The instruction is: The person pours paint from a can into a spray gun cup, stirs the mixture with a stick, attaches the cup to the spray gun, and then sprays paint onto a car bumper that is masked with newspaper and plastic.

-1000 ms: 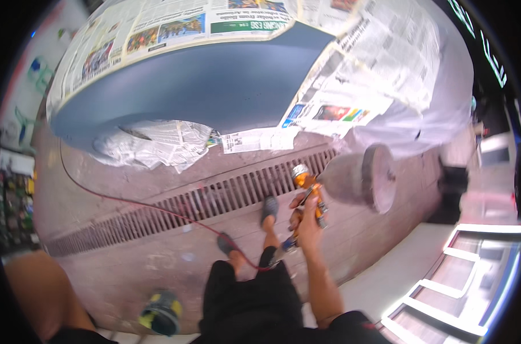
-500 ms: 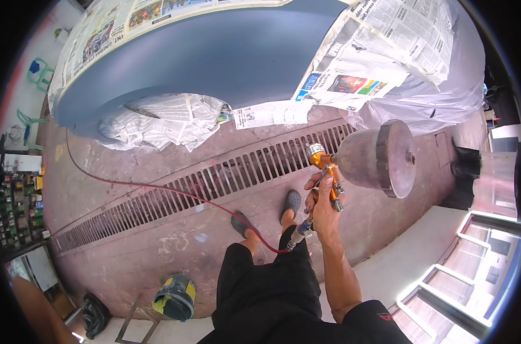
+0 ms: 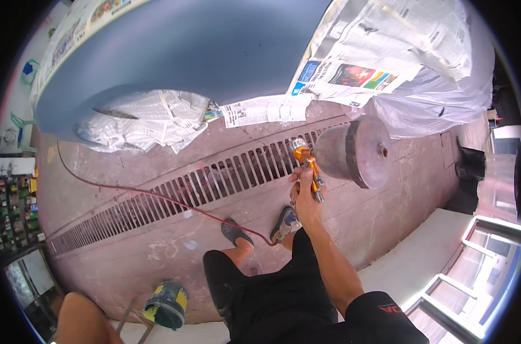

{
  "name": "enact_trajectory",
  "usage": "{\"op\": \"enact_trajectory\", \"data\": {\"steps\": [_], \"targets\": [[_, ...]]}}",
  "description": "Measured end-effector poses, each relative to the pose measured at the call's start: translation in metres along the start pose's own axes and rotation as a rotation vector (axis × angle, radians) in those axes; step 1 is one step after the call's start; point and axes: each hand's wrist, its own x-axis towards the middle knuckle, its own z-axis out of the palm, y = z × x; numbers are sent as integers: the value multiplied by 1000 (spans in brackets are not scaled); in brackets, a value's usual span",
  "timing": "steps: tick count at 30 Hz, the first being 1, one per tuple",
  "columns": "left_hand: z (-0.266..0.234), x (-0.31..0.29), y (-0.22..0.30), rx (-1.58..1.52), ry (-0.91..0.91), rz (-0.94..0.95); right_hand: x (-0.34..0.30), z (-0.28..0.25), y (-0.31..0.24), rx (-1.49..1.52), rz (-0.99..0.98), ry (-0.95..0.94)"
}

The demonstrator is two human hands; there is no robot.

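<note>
My right hand is wrapped round the handle of an orange spray gun. A large dull grey cup with a round lid is fixed to the gun and tilts over to the right. From below the grip a red air hose runs left across the floor. Beyond the gun stands a car's blue-grey body panel, apart from the nozzle. Crumpled newspaper fills its wheel arch, and newspaper sheets cover the part to the right. Part of my bent left arm shows at lower left; its hand is out of the picture.
A long floor grate lies between my feet and the car. Behind me to the left stands a paint-stained bucket. Plastic sheeting drapes the car's right part. Shelves of small containers line the left, windows the right.
The spray gun and my right hand have moved left and slightly up in the picture. The car looks nearer and shifted left. More of my left arm shows at lower left.
</note>
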Motion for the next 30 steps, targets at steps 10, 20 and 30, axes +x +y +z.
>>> {"op": "enact_trajectory", "data": {"steps": [10,20,30], "targets": [[577,-63,27,-1046,776,-1295,105,-7,132,63,26,-46],[850,-251,28,-1189,-1081,-994,235,-70,105,-50,-409,120],[695,-271,-11,-495,-1146,-1246,267,-90,339,-262,-374,-16]]}}
